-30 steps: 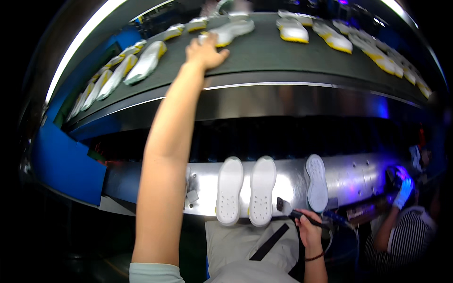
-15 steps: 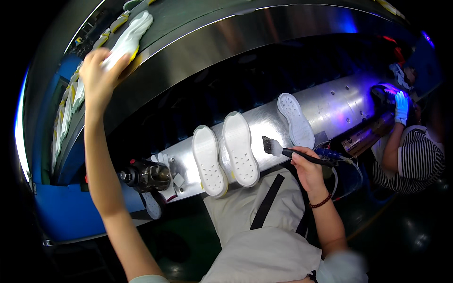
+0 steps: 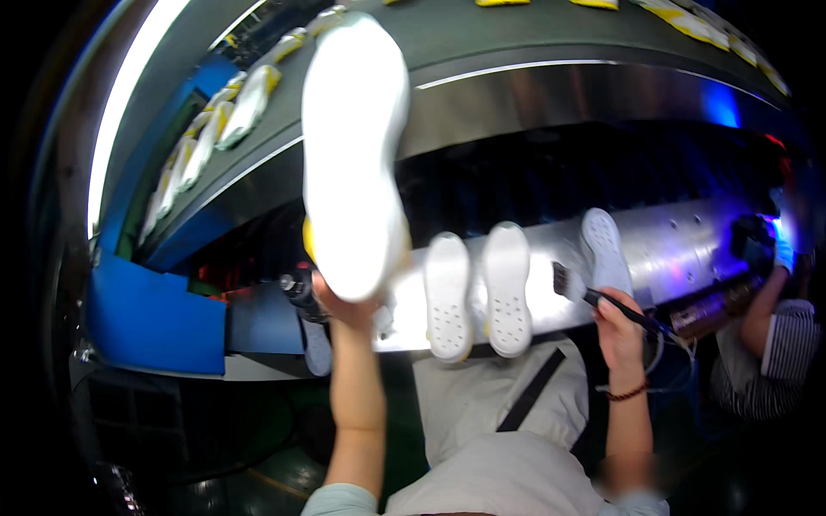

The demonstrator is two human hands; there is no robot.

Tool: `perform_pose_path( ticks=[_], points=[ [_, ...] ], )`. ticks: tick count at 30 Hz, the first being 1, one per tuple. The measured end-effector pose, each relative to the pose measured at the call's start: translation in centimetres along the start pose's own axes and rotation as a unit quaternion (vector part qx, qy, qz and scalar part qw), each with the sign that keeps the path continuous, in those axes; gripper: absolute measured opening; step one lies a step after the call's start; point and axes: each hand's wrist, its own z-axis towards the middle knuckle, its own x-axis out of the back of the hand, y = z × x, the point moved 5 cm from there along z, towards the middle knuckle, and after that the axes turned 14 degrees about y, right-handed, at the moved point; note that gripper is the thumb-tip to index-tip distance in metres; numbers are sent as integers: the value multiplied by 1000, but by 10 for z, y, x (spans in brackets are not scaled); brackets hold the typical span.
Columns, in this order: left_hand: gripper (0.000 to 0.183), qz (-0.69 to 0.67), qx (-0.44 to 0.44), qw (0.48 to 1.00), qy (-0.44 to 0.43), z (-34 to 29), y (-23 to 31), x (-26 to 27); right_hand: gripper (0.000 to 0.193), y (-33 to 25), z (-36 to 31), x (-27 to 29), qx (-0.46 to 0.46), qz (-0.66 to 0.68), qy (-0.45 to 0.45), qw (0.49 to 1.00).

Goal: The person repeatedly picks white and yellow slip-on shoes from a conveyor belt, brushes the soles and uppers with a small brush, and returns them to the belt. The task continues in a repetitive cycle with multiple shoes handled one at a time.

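Note:
My left hand (image 3: 342, 308) is raised and closed round the heel end of a white shoe sole (image 3: 354, 155) with a yellow edge. The held sole stands upright, bright and slightly blurred. In my right hand (image 3: 618, 325) is a brush (image 3: 592, 297), its black handle gripped and its dark bristles pointing left over the metal bench. Two white soles with small holes, one on the left (image 3: 447, 297) and one on the right (image 3: 507, 288), lie side by side between my hands. A further sole (image 3: 605, 249) rests just beyond the brush.
A dark bottle (image 3: 299, 288) stands left of my left hand, a sole (image 3: 317, 346) below it. Beyond the metal bench (image 3: 680, 236) runs a raised conveyor (image 3: 516, 39) carrying several white-and-yellow pieces. A blue panel (image 3: 155, 318) is at left. At right, a co-worker's gloved hand (image 3: 783, 249) works under violet light.
My left hand has lifted the sole off the conveyor and brought it closer, to the right and upright. My right hand still holds the brush. The view has shifted.

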Motion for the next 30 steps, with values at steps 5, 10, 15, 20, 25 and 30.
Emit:
perform_pose_path(
  ticks=[5, 10, 15, 20, 25, 30],
  points=[
    [91, -205, 402, 872, -191, -87, -75, -40, 22, -6, -7, -17, -8, 13, -79, 997],
    [91, -98, 474, 875, -7, -140, -131, -14, 21, 13, -8, -45, -32, -98, -148, 984],
    [84, -181, 462, 867, -52, -145, -120, -49, 23, 37, 8, -73, -40, -128, -156, 979],
    [76, -157, 473, 866, 42, -150, -121, -41, 18, 24, 5, -105, 48, -193, -175, 964],
    [71, -66, 449, 881, 134, -152, -128, -30, 13, 21, -21, -131, 223, -346, -213, 886],
    [68, -72, 374, 919, 102, -124, -111, -18, 15, 20, -63, -131, 358, -394, -331, 779]
  ],
)
